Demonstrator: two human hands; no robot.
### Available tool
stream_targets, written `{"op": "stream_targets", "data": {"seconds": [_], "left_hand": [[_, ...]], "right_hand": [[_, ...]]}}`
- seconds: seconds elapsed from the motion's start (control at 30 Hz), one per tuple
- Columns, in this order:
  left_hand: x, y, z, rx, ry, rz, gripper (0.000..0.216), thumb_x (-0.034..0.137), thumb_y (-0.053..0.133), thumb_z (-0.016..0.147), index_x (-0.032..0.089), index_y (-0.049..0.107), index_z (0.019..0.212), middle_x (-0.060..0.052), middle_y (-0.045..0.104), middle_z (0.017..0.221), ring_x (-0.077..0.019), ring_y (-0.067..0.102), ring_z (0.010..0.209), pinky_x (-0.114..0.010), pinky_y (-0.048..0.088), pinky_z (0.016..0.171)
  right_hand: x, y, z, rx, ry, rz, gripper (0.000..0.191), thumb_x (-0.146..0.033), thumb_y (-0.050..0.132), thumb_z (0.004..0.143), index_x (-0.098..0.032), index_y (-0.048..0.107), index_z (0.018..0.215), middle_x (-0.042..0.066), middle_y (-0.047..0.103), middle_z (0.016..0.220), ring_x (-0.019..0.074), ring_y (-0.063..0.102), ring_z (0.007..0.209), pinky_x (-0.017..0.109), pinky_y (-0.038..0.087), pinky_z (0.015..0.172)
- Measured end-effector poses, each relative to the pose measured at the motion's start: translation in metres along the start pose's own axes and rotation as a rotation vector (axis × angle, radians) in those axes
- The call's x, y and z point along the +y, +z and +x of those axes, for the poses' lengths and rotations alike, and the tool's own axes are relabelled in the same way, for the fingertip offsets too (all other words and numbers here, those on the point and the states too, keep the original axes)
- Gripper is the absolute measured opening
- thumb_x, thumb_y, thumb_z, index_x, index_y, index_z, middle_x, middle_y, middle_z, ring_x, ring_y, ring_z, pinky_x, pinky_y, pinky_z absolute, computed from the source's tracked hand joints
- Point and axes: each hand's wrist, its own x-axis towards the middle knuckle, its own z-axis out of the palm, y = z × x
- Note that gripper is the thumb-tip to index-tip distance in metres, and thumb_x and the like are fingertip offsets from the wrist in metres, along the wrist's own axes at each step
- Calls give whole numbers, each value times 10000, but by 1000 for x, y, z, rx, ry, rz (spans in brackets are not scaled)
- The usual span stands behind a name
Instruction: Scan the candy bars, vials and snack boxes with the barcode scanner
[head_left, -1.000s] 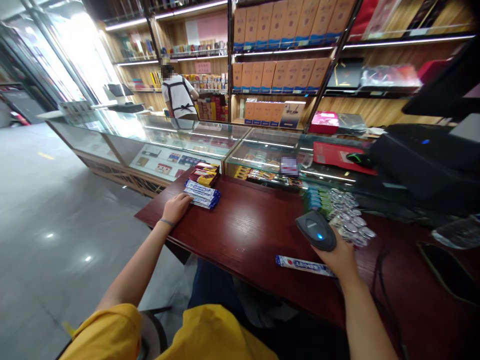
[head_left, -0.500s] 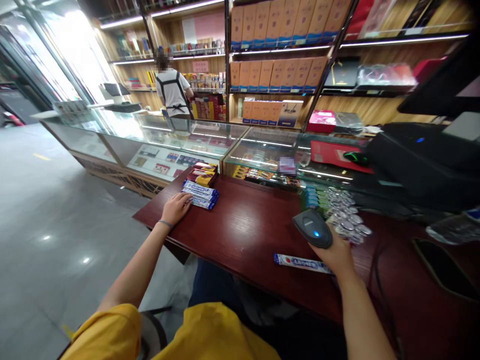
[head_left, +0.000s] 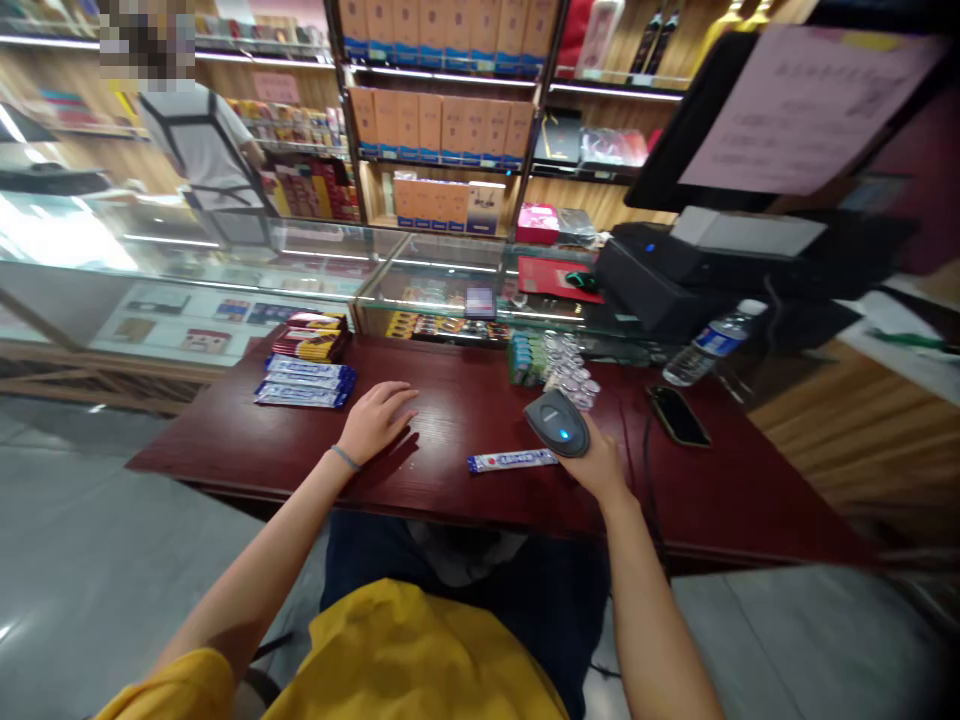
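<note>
My right hand [head_left: 600, 455] is wrapped round a dark barcode scanner [head_left: 557, 422] with a blue light on top. Beneath the scanner's front lies one blue-and-white wrapped bar [head_left: 510, 461], its right end hidden by the scanner and hand. My left hand [head_left: 376, 422] hovers over or rests on the dark red table, fingers stretched out and holding nothing. To its left is a stack of similar blue-and-white bars [head_left: 306, 381]. Behind that stack sit red-and-yellow packets [head_left: 311, 336].
Green boxes [head_left: 527, 358] and several small round silver-topped items [head_left: 574, 370] stand beyond the scanner. A phone [head_left: 678, 415] and a water bottle [head_left: 715, 343] are at the right, near a monitor [head_left: 795, 110]. Glass display counters [head_left: 300, 255] run behind; a person [head_left: 206, 150] stands beyond them.
My left hand has left the blue-and-white stack and moved right across the table. The scanner stays in my right hand near the single bar. The view has turned right.
</note>
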Motion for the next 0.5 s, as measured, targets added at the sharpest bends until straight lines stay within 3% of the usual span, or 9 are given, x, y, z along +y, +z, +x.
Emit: {"op": "stream_targets", "data": {"seconds": [0.13, 0.3, 0.5], "left_hand": [[50, 29, 19, -103, 59, -121, 339, 388, 546, 951, 241, 657, 1235, -96, 642, 1221, -252, 589, 1146, -414, 470, 1035], [103, 59, 29, -211, 140, -215, 367, 444, 598, 920, 234, 677, 1210, -103, 653, 1189, -256, 602, 1112, -397, 487, 980], [131, 86, 28, -306, 203, -210, 484, 514, 683, 846, 224, 670, 1234, -116, 650, 1142, -264, 605, 1034, -389, 487, 909]], "right_hand": [[5, -26, -26, 28, 40, -30, 478, -412, 683, 751, -223, 612, 1185, 84, 778, 934, 314, 742, 874, 350, 557, 723], [16, -53, -53, 70, 114, -76, 500, -429, 686, 734, -225, 621, 1187, 86, 778, 920, 319, 745, 856, 346, 556, 696], [30, -67, -68, 91, 136, -92, 502, -417, 693, 734, -223, 634, 1193, 81, 780, 916, 298, 746, 813, 329, 543, 671]]}}
